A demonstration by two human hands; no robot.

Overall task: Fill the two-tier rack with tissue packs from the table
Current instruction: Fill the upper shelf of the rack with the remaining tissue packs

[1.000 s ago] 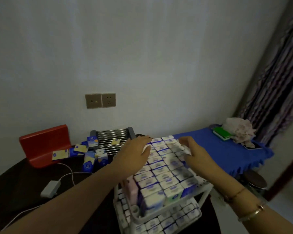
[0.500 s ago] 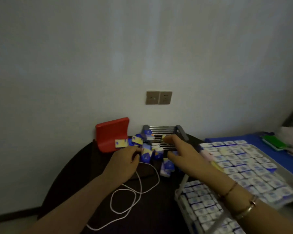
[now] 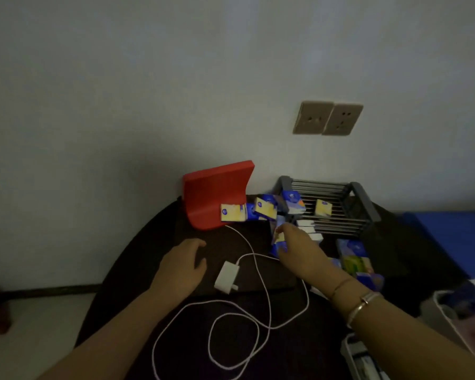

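Head view: my right hand (image 3: 299, 249) pinches a blue-and-yellow tissue pack (image 3: 279, 238) at its fingertips, over the dark table (image 3: 137, 270). More packs (image 3: 261, 209) lie just beyond it, by the red stand (image 3: 214, 193) and metal rack (image 3: 337, 207). My left hand (image 3: 180, 267) rests relaxed, holding nothing, beside the white charger (image 3: 226, 278).

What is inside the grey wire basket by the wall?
One yellow tissue pack lies on the bars of the grey wire basket. Packs piled at its left end hide that corner.
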